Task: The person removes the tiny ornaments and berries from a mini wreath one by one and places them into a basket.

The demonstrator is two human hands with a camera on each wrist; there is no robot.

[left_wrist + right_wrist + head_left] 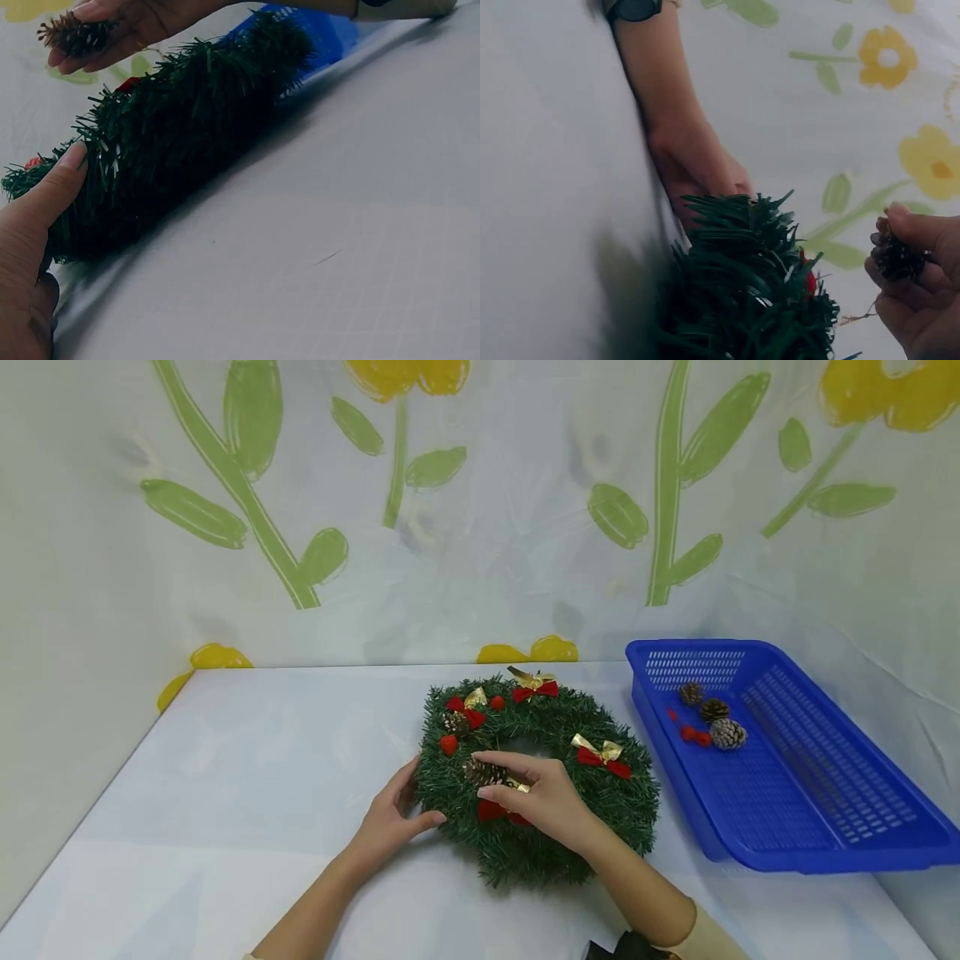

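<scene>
The head view looks forward and down from above the near edge of the tabletop (pixel 262 793), taking in the whole wreath (pixel 600 793) and blue basket (pixel 825 810). The left wrist view sits low beside the wreath (pixel 187 135), very near, facing right. The right wrist view, equally close, faces left across the same wreath (pixel 742 300).

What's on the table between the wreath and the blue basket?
Nothing: in the head view only a bare strip of white table separates the wreath from the blue basket.
</scene>
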